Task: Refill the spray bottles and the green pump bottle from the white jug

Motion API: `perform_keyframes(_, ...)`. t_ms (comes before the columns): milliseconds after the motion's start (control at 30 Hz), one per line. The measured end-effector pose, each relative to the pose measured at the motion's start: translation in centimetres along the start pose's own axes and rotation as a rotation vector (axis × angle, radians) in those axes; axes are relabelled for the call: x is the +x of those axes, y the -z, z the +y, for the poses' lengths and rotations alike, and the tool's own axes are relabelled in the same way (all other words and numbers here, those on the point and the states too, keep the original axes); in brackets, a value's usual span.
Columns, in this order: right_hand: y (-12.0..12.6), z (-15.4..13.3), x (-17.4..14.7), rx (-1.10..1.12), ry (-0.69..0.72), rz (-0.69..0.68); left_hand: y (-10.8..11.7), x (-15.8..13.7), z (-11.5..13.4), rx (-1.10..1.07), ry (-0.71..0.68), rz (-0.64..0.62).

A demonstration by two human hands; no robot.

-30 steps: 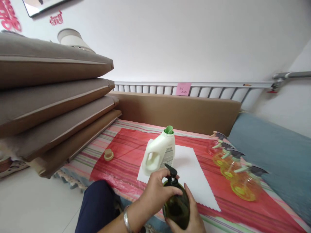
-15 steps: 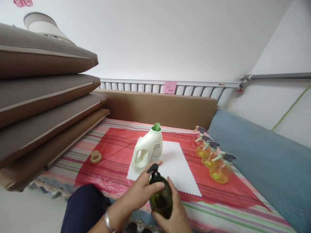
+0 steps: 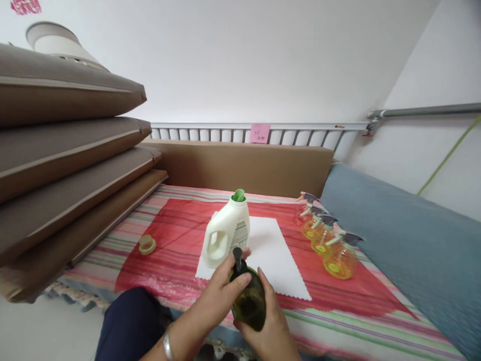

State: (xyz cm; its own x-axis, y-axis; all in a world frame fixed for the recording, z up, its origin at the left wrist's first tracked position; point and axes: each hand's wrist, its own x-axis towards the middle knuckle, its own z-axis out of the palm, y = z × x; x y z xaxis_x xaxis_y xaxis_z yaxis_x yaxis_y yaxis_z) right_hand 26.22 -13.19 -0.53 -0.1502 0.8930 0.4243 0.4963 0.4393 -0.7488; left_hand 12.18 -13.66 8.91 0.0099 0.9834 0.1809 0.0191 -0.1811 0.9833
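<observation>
Between my two hands is a dark green pump bottle [image 3: 250, 307] with a black pump head [image 3: 238, 259]. My left hand [image 3: 228, 285] is closed around the pump's collar, its thumb lying across the front. My right hand [image 3: 273, 323] wraps the bottle's body from the right and below. Just beyond them stands a white detergent jug [image 3: 229, 228], uncapped, with a green spout [image 3: 239, 195] in its neck. A white sheet [image 3: 270, 250] with wavy edges lies under the jug. A translucent cap [image 3: 147, 244] rests to the left.
Several spray bottles with yellow liquid [image 3: 340, 260] stand in a row at the right on red plastic film [image 3: 173, 225]. Stacked brown cushions [image 3: 75, 140] rise at the left. A long cushion [image 3: 240, 163] and a radiator [image 3: 210, 134] line the back.
The black pump head has turned: its spout pointed left before and no longer does. Both hands keep their hold on the bottle. The view has shifted slightly.
</observation>
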Motion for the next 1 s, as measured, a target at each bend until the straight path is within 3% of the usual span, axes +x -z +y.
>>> perform_keyframes(100, 0.2, 0.1, 0.0, 0.025, -0.033, -0.011, 0.5, 0.5, -0.2, -0.034, 0.023, -0.103)
perform_keyframes(267, 0.2, -0.1, -0.1, 0.028, -0.01, -0.011, 0.6, 1.2, -0.6, 0.074, -0.045, 0.045)
perform_keyframes(433, 0.3, -0.1, 0.0, 0.002, 0.028, -0.035, 0.9, 1.0, -1.2, -0.103, 0.056, -0.144)
perform_keyframes(500, 0.4, -0.1, 0.1, -0.016, 0.042, -0.052, 0.9, 1.0, -1.2, -0.123, 0.055, -0.084)
perform_keyframes(700, 0.4, -0.2, 0.0, -0.042, 0.021, -0.087, 1.8, 2.0, 0.9, -0.174, -0.135, 0.241)
perform_keyframes(867, 0.5, 1.1, -0.6, -0.025, 0.066, -0.067, 6.6, 4.3, 2.8, -0.337, -0.214, 0.436)
perform_keyframes(933, 0.5, 2.5, -1.0, -0.005, 0.041, -0.073, 9.9, 5.6, 2.3, -0.2, -0.22, 0.514)
perform_keyframes(1000, 0.5, 4.2, -1.5, 0.036, -0.01, -0.098, 13.3, 7.0, 0.9, 0.166, -0.127, 0.562)
